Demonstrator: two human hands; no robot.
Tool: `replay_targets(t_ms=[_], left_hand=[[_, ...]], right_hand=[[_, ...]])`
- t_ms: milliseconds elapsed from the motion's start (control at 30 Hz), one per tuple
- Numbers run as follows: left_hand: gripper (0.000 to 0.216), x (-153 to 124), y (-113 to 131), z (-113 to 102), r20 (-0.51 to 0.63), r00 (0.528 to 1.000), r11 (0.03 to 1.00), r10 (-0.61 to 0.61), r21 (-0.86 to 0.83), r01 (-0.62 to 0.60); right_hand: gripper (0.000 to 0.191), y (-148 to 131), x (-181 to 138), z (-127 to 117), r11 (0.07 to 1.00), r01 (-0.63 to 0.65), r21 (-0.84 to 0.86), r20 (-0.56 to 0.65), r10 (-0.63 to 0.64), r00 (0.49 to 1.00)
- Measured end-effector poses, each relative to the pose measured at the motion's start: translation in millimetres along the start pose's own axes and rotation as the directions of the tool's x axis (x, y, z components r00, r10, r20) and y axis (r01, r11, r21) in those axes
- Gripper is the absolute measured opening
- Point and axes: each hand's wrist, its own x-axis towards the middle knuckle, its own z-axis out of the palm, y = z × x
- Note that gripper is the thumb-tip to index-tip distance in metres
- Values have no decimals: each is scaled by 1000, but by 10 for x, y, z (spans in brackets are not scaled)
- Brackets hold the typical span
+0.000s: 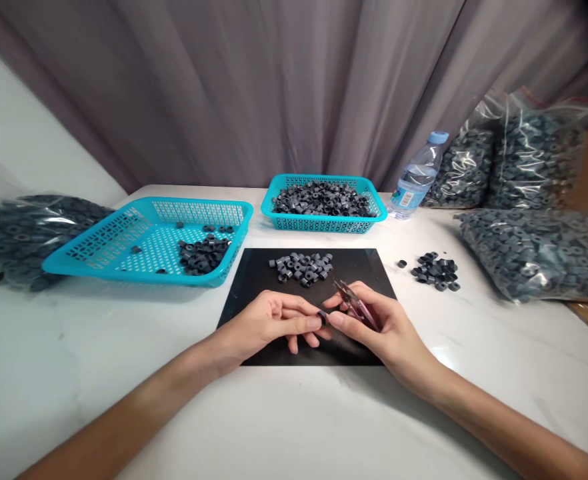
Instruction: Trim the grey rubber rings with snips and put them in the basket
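My left hand [274,320] and my right hand [374,323] meet over a black mat [364,263] and pinch one small grey ring [323,316] between their fingertips. My right hand also grips pink-handled pliers [351,300], whose tips point up and away to the left. A small heap of grey rings [303,267] lies on the mat just beyond the hands.
Left teal basket [124,250] holds some rings; a far teal basket [324,200] is full of them. A water bottle [418,175], a loose ring pile [437,271] and clear bags of rings [529,193] sit right; another bag [19,230] lies left.
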Motion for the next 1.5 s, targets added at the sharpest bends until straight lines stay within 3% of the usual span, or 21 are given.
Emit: replay_targets(t_ms=[400,700,1000,1500], left_hand=[[17,4,-44,-6,-8,1000,998,-2,-60,2],[15,18,-77,27,-81,995,997,58,-44,-62],[22,11,-72,62,-119,989,997,82,15,-81],[27,13,-76,62,-126,981,989,149,-4,-150]], right_hand=[[26,10,13,7,999,-26,20,16,25,1000],[27,-15,12,-1,999,-37,-15,22,37,999],[35,-9,17,-8,999,-28,-26,-7,28,1000],[28,33,30,-7,997,6,-78,-10,-7,1000]])
